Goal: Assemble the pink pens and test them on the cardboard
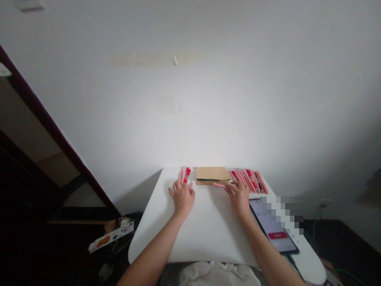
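My right hand (pixel 239 197) pinches a slim pink pen (pixel 219 185), which points left in front of a brown kraft-paper packet (pixel 212 173). The packet lies flat at the back of the table, with a dark slit along its near side. My left hand (pixel 183 197) rests with its fingers apart at the near end of a small group of pink and red pens (pixel 185 174). Another pink tip (pixel 191 185) shows beside its index finger; whether the fingers touch it I cannot tell. Right of the packet, several pink, red and dark pens (pixel 248 179) lie side by side.
A tablet (pixel 274 226) with a lit screen lies on the right part of the white table (pixel 208 230), close to my right forearm. The white wall (pixel 190 131) stands right behind the table. Boxes and clutter (pixel 113 236) are on the floor at left.
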`<state>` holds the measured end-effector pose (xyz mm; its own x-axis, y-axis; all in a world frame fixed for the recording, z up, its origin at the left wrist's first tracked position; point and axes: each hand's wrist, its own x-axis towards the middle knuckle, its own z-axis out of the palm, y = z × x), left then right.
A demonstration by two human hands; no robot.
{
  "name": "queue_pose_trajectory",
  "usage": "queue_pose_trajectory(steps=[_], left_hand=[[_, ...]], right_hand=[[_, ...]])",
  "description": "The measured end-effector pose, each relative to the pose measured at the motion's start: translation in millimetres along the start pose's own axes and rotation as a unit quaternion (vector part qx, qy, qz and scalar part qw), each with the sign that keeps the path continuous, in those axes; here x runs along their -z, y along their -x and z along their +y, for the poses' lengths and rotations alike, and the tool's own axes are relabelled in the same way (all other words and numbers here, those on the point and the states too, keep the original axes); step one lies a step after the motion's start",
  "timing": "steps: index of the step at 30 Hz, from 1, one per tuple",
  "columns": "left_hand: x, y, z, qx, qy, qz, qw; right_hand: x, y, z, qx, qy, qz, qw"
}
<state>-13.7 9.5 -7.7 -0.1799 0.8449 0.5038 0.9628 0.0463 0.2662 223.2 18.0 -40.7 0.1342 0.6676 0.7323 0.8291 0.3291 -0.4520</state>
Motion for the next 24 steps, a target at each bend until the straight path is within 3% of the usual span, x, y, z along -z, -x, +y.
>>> queue_pose_trajectory(steps=[15,24], left_hand=[[-0.8,-0.4,-0.2,0.003,-0.01,-0.012,1.0],[1.2,-1.5,0.9,-0.008,0.07,-0.015,0.997]], right_hand=[[-1.6,0.7,1.3,-0.003,-0.007,-0.002,1.0],[-0.5,0.5,-2.7,-0.007,-0.014,-0.009,1.0]])
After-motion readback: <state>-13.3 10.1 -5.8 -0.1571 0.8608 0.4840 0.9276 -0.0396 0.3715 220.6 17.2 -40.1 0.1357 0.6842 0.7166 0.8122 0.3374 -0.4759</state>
